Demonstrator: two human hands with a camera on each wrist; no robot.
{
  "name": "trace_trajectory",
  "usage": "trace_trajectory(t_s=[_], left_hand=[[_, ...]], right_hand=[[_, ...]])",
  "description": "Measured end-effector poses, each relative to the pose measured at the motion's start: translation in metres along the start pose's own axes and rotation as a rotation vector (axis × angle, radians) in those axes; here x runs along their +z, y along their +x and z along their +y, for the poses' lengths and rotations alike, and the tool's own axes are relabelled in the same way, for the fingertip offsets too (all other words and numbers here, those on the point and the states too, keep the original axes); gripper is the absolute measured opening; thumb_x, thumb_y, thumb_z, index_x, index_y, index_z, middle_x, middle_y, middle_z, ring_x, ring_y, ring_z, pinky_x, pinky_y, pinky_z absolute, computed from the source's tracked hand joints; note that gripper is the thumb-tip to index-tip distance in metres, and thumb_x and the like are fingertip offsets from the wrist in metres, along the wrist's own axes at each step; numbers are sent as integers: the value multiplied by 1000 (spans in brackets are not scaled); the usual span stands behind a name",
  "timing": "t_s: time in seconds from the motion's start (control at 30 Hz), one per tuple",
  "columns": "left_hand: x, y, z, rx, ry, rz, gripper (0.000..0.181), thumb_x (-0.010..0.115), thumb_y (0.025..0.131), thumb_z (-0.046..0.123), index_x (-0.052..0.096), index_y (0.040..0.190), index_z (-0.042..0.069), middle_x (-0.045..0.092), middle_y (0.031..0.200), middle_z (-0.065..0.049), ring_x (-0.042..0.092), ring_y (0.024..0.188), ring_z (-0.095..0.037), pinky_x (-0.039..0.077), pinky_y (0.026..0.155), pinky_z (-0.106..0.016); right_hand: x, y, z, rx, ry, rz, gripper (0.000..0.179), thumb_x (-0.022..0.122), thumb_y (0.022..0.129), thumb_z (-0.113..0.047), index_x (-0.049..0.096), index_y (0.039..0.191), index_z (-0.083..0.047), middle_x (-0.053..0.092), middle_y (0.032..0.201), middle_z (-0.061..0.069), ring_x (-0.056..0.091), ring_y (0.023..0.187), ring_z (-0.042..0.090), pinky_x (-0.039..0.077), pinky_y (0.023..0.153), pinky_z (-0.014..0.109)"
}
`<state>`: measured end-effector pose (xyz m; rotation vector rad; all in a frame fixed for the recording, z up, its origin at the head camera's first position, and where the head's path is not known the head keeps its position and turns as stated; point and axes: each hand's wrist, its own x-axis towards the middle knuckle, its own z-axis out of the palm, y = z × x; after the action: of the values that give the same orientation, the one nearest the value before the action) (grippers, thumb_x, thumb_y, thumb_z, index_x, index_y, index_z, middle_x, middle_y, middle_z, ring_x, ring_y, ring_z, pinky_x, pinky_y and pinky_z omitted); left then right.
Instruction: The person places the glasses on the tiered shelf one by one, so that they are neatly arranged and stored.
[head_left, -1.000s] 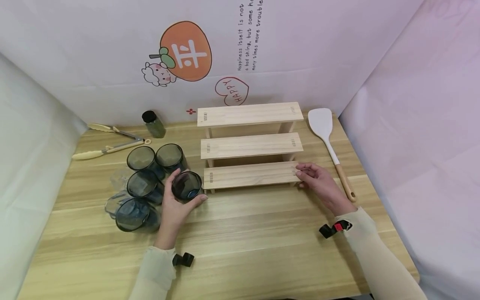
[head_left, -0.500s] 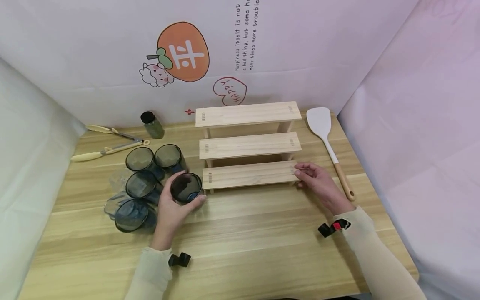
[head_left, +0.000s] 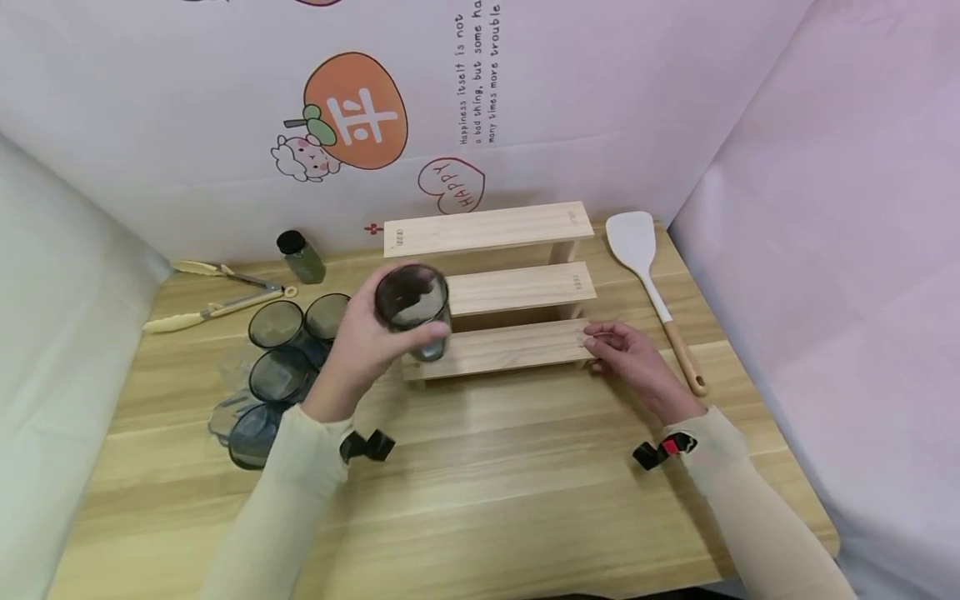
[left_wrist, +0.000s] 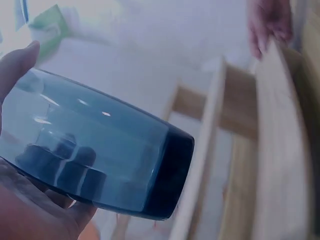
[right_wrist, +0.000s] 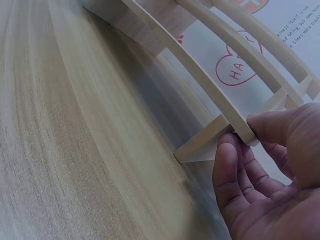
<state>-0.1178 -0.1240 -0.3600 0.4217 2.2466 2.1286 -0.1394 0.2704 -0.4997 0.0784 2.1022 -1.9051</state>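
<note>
My left hand (head_left: 367, 342) grips a dark blue-tinted glass (head_left: 412, 300) around its side, thumb across the front. The glass is raised over the left end of a three-tier wooden shelf (head_left: 510, 350). In the left wrist view the see-through glass (left_wrist: 100, 140) lies across the picture, its thick base toward the shelf boards (left_wrist: 285, 145). At the shelf's right end, my right hand (head_left: 630, 362) pinches the lowest board. Up close in the right wrist view, thumb and fingers (right_wrist: 227, 165) hold the corner of that board (right_wrist: 200, 75).
Several similar glasses (head_left: 277, 325) stand on the left, partly hidden by the left arm, beside some clear plastic pieces (head_left: 225, 412). Behind them lie tongs (head_left: 217, 308) and a black-capped jar (head_left: 300, 257). A white spatula (head_left: 637, 242) lies right of the shelf on the wooden table (head_left: 525, 500).
My left hand has lifted the glass off the table, up and to the right, over the lowest shelf board. The right hand keeps its hold on the board's end. The head view shifts slightly.
</note>
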Motion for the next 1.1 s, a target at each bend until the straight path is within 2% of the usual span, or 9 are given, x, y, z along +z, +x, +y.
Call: trace_trajectory(t_s=[0.17,0.4,0.47,0.6,0.67,0.8,0.93,1.1], left_hand=[[27,45,14,54,-39,-78,77,93,74,20,54,140,14,60,132,-6,57,121,-26,46,102,-48],[62,106,30,113,-127,-55,70,92,75,12,58,135,13,64,127,-8,59,119,-25,44,104,-44],[76,125,32,112,-114,-66,70,92,75,15,57,136,13,65,127,-6,60,118,-22,45,103,-40],[104,159,34,62,-121,-103,75,92,75,21,54,139,16,63,129,-1,59,118,-18,47,100,-30],[112,169,33,20,-129,-101,77,92,75,22,53,140,18,62,130,0,59,119,-17,48,97,-27],[123,185,29,-16,-119,-89,80,93,74,23,51,143,20,62,131,1,59,118,-15,47,96,-25],[132,196,23,-3,-62,-95,81,93,75,26,50,144,19,61,131,4,57,120,-13,47,96,-25],[141,205,17,10,-44,-91,79,92,76,26,50,142,19,61,129,7,55,123,-14,47,95,-25]], right_hand=[[3,1,1,-8,3,10,40,68,100,-17,55,131,4,64,114,10,63,92,18,57,77,32],[7,5,2,-45,12,-18,39,67,101,-16,55,130,7,63,115,16,63,90,21,57,78,34],[6,4,3,-44,11,-1,37,67,101,-14,56,128,7,63,113,15,62,88,20,57,76,34],[2,-3,3,-46,27,19,34,66,100,-11,56,127,8,63,108,14,62,85,19,57,74,34],[4,-4,5,-46,44,10,35,67,100,-11,56,127,8,64,107,14,63,84,20,57,74,34],[6,-3,7,-51,72,-8,37,68,100,-13,56,128,7,64,107,14,64,84,23,57,74,35],[4,-2,9,-51,79,-9,37,67,101,-13,55,129,7,62,108,16,66,84,27,57,75,36],[1,-1,9,-75,61,-5,35,65,101,-13,55,129,6,61,110,18,65,84,25,57,75,36]])
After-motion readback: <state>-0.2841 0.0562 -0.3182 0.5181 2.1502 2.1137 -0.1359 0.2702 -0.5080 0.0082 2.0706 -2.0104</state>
